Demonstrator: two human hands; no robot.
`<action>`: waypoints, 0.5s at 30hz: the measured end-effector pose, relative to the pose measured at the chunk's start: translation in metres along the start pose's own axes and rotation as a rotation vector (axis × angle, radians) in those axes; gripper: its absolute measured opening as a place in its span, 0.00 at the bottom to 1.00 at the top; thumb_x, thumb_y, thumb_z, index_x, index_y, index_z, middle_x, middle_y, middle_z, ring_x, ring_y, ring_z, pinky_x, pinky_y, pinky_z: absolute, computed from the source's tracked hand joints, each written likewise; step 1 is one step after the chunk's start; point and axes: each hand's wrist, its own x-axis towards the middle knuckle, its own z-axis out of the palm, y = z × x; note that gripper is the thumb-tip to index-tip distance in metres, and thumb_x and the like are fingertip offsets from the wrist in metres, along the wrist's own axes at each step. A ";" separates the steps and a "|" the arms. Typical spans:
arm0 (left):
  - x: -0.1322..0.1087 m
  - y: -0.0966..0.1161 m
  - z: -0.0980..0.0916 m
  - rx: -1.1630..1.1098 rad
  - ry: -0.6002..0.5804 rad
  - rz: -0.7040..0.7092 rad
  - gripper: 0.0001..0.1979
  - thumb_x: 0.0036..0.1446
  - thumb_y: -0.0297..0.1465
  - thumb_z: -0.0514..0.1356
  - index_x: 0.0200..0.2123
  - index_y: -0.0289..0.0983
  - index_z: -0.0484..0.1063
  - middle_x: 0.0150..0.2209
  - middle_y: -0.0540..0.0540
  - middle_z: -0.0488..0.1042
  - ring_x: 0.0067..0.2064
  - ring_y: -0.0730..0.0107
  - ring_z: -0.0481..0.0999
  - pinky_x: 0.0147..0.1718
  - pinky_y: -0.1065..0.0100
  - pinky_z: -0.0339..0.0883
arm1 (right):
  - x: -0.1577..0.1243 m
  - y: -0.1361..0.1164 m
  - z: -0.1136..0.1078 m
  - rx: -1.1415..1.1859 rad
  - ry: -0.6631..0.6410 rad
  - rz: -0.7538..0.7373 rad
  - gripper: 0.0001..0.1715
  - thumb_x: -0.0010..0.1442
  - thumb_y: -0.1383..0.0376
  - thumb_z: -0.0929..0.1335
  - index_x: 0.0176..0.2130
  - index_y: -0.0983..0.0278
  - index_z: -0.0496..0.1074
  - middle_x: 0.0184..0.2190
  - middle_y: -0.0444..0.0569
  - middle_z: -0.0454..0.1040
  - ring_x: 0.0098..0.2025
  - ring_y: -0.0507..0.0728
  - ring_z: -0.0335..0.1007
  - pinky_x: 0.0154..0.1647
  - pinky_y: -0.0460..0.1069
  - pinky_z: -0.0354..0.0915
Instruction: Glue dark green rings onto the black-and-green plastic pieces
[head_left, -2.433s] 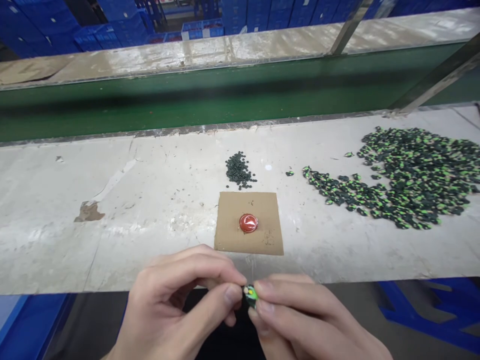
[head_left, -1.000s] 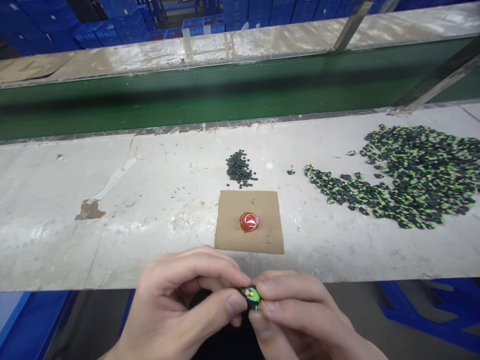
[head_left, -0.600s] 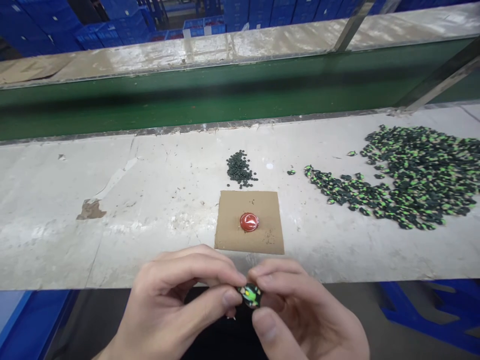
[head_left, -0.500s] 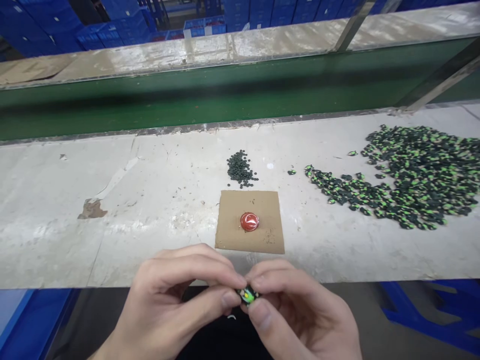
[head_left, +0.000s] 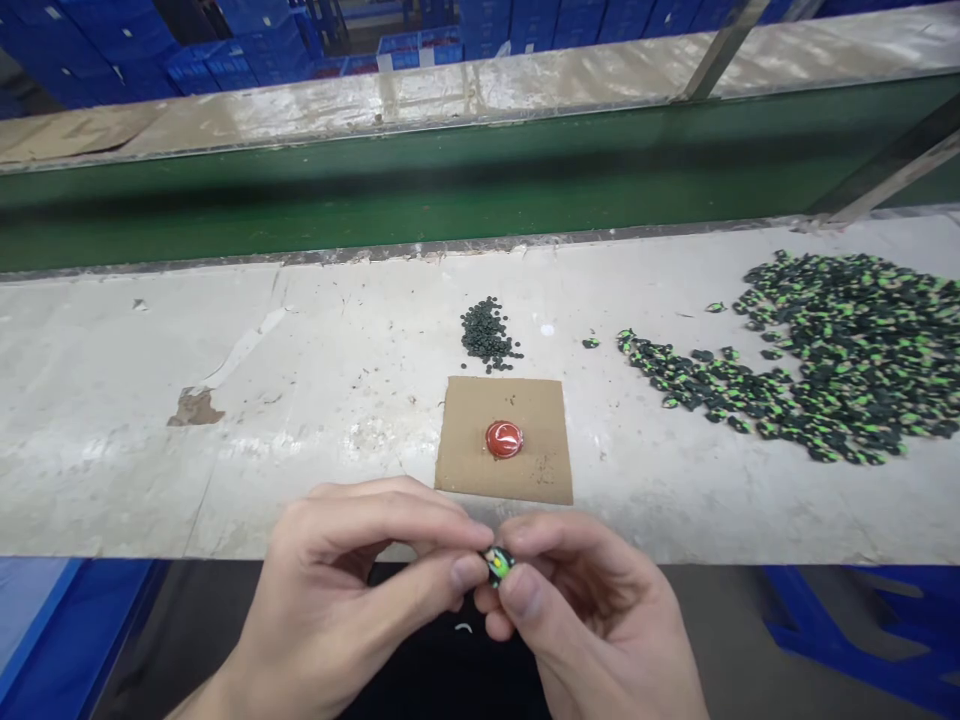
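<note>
Head view. Small black-and-green piece (head_left: 498,566), one — held just off the worktop's (head_left: 315,400) near edge, between left hand (head_left: 337,580) and right hand (head_left: 600,600), neither nearer; long axis seemingly slanting far left to near right. Left thumb and forefinger: pinched closed on its left end. Right thumb and forefinger: closed about its right end, other fingers curled. Directly beyond: cardboard sheet (head_left: 461,450) bearing a glossy red mound (head_left: 505,439). Farther: dark discs (head_left: 486,335). Far right: heap of similar pieces (head_left: 862,350).
</note>
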 end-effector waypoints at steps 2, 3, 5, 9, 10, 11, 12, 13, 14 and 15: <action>-0.002 -0.001 0.001 0.039 -0.003 0.060 0.22 0.57 0.13 0.66 0.43 0.47 0.87 0.35 0.52 0.85 0.30 0.75 0.85 0.32 0.81 0.80 | 0.001 0.004 -0.007 -0.009 -0.083 -0.066 0.15 0.66 0.73 0.73 0.44 0.53 0.84 0.36 0.43 0.86 0.34 0.50 0.84 0.39 0.40 0.79; -0.003 -0.002 0.001 0.046 0.006 0.076 0.23 0.58 0.12 0.65 0.43 0.47 0.87 0.36 0.53 0.85 0.30 0.76 0.85 0.32 0.82 0.80 | 0.002 0.005 -0.009 -0.008 -0.087 -0.080 0.15 0.67 0.73 0.73 0.45 0.53 0.84 0.36 0.43 0.86 0.34 0.50 0.84 0.39 0.40 0.80; -0.003 -0.003 0.002 0.038 0.021 0.065 0.23 0.58 0.12 0.64 0.42 0.47 0.86 0.36 0.53 0.85 0.30 0.77 0.85 0.32 0.83 0.80 | 0.002 0.007 -0.012 -0.016 -0.082 -0.083 0.16 0.67 0.74 0.72 0.46 0.53 0.83 0.37 0.44 0.86 0.35 0.50 0.84 0.40 0.41 0.80; 0.000 -0.002 0.001 -0.089 -0.018 -0.046 0.18 0.58 0.14 0.65 0.39 0.44 0.86 0.33 0.52 0.84 0.28 0.74 0.84 0.29 0.80 0.80 | 0.001 0.006 -0.014 -0.045 -0.133 -0.070 0.17 0.68 0.74 0.71 0.48 0.52 0.83 0.38 0.43 0.85 0.38 0.51 0.85 0.42 0.42 0.81; 0.001 -0.002 0.000 -0.115 -0.035 -0.064 0.18 0.58 0.14 0.65 0.40 0.43 0.86 0.32 0.51 0.83 0.28 0.74 0.84 0.29 0.80 0.80 | 0.001 0.005 -0.015 -0.053 -0.141 -0.061 0.18 0.68 0.74 0.71 0.48 0.52 0.82 0.39 0.43 0.85 0.39 0.51 0.85 0.42 0.41 0.80; 0.001 -0.001 -0.001 -0.127 -0.049 -0.071 0.18 0.59 0.14 0.65 0.40 0.43 0.86 0.33 0.51 0.83 0.28 0.74 0.84 0.29 0.81 0.80 | 0.000 0.004 -0.015 -0.064 -0.143 -0.055 0.18 0.69 0.74 0.71 0.48 0.51 0.82 0.39 0.42 0.85 0.39 0.50 0.85 0.42 0.40 0.80; 0.002 0.000 -0.002 -0.118 -0.063 -0.070 0.18 0.59 0.14 0.65 0.41 0.44 0.86 0.33 0.51 0.83 0.29 0.75 0.85 0.30 0.82 0.79 | -0.001 0.003 -0.016 -0.078 -0.139 -0.050 0.18 0.68 0.74 0.71 0.48 0.51 0.82 0.39 0.41 0.85 0.38 0.49 0.84 0.42 0.40 0.79; 0.002 0.000 -0.003 -0.094 -0.076 -0.063 0.19 0.59 0.14 0.65 0.42 0.44 0.86 0.34 0.51 0.84 0.30 0.76 0.85 0.31 0.82 0.79 | -0.001 0.002 -0.015 -0.095 -0.131 -0.051 0.18 0.68 0.74 0.71 0.48 0.51 0.82 0.39 0.41 0.85 0.38 0.49 0.84 0.41 0.39 0.79; 0.002 0.001 -0.004 -0.061 -0.085 -0.048 0.19 0.59 0.14 0.65 0.42 0.44 0.86 0.35 0.51 0.84 0.30 0.76 0.84 0.32 0.82 0.79 | -0.001 0.001 -0.015 -0.114 -0.116 -0.057 0.17 0.68 0.73 0.71 0.47 0.51 0.82 0.39 0.42 0.84 0.37 0.49 0.84 0.40 0.40 0.79; 0.002 0.001 -0.004 -0.028 -0.092 -0.029 0.19 0.59 0.14 0.65 0.41 0.44 0.86 0.35 0.51 0.83 0.31 0.76 0.84 0.33 0.82 0.79 | -0.002 0.000 -0.014 -0.132 -0.100 -0.067 0.16 0.68 0.73 0.71 0.47 0.52 0.83 0.39 0.43 0.84 0.37 0.50 0.84 0.40 0.41 0.80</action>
